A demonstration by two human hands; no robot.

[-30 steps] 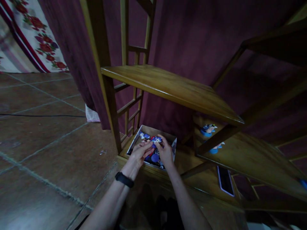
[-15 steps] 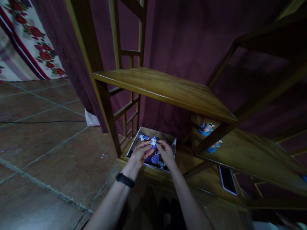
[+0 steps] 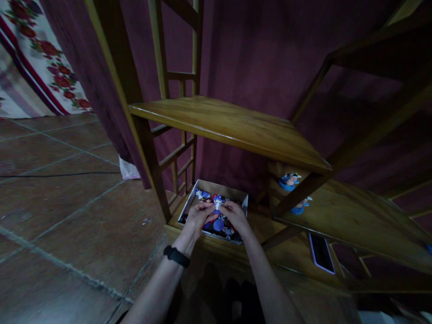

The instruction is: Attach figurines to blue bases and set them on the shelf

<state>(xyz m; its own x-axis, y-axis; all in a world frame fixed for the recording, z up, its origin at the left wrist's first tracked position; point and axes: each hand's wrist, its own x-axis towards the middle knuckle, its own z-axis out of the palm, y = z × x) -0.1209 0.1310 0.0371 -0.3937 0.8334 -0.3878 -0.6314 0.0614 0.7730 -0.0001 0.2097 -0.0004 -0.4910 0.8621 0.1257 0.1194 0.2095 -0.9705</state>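
A small figurine point(image 3: 218, 202) with blue-purple hair and a white body is upright between my two hands, over an open cardboard box. My left hand point(image 3: 199, 217) grips its left side with thumb and fingers. On the other side, my right hand point(image 3: 235, 215) pinches it near the body. Below and around my hands the box point(image 3: 239, 194) holds several more small figures, among them a blue-and-white one point(image 3: 202, 194) at the back left corner. A round purple piece point(image 3: 218, 224) lies in the box just beneath my hands.
The box stands on the low board of a wooden shelf, under a higher shelf board point(image 3: 229, 123). Two blue-based figurines point(image 3: 289, 181) sit to the right, partly behind a slanting post. A phone point(image 3: 321, 253) lies farther right. Tiled floor point(image 3: 67, 202) spreads at left.
Both hands stay on the figurine, which sits slightly lower and more tightly between them. My right fingers have moved a little closer around it.
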